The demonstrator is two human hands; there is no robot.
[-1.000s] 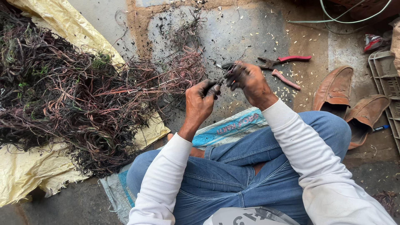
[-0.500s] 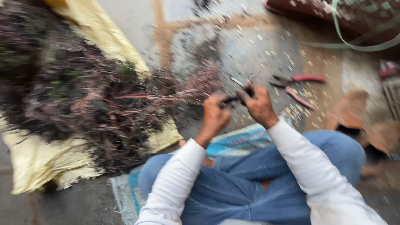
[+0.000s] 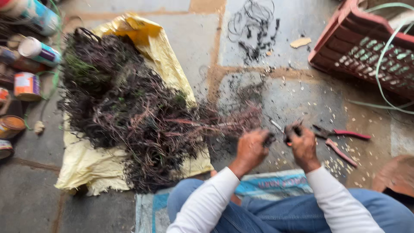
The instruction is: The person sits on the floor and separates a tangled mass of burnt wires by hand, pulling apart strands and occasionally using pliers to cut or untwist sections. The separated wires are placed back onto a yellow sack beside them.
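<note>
My left hand (image 3: 251, 149) and my right hand (image 3: 303, 144) are held close together above the floor, both closed around a small dark piece (image 3: 276, 137) between them; blur hides what it is. Just left of my hands lies a big heap of tangled dark and reddish thin wires (image 3: 129, 112), spread over a yellow sack (image 3: 90, 166). Red-handled pliers (image 3: 343, 140) lie on the floor just right of my right hand. My white sleeves and blue-jeaned knees fill the bottom of the view.
Several paint cans (image 3: 26, 86) stand along the left edge. A red plastic crate (image 3: 358, 47) with green strapping sits at the top right. Loose black wire bits (image 3: 254, 26) lie at the top centre. A brown sandal (image 3: 396, 174) is at the right, a blue woven sack (image 3: 276, 183) under my legs.
The view has swung up and left, bringing the cans and the red crate into sight. My hands have stayed together on the small piece.
</note>
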